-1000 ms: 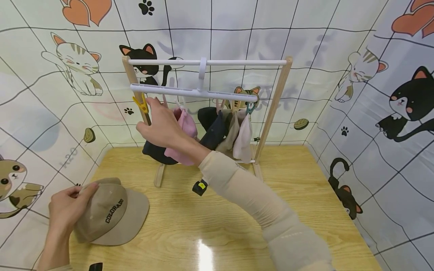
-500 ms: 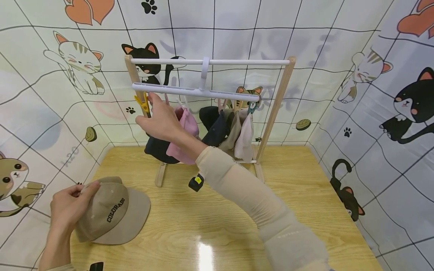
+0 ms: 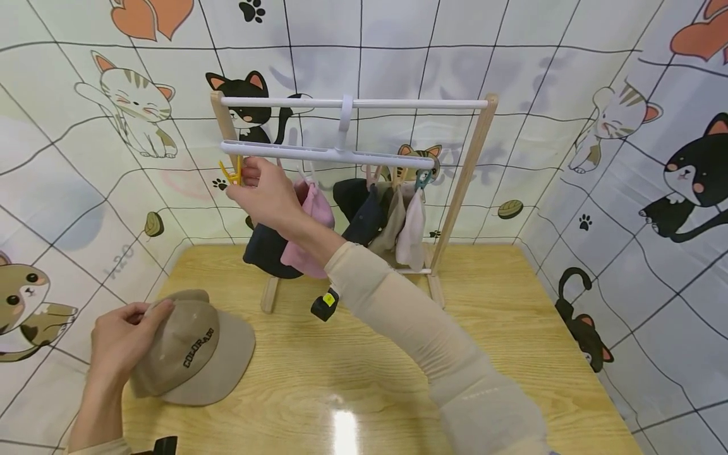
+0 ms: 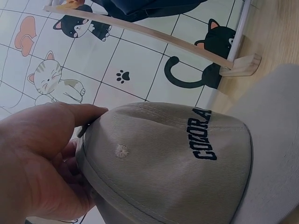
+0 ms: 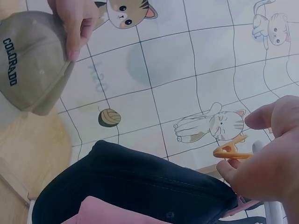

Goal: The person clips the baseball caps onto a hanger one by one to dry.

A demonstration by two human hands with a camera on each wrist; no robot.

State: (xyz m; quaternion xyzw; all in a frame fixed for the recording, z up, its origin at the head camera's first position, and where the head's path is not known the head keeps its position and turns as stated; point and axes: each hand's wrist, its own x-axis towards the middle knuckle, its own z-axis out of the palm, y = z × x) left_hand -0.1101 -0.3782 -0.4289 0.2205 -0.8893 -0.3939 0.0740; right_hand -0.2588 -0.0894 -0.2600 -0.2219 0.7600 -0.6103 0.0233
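Observation:
A beige baseball cap with "COLORADO" lettering is over the table's left side. My left hand pinches its back edge between thumb and fingers; the left wrist view shows the hand at the cap close up. At the left end of the white hanger, my right hand has thumb and curled fingers around a yellow clothespin. In the right wrist view the clothespin lies between the thumb and a finger, a narrow gap showing beside the thumb.
The hanger hooks over a wooden rack's white rod. From it hang a dark navy cap, a pink cap and several other caps on clothespins. The rack stands on a wood-grain table with cat-printed walls around it.
My right fingers have curled in closer around the yellow clothespin, which has tilted and shifted slightly left. My left hand has raised the beige cap a little and moved it slightly right.

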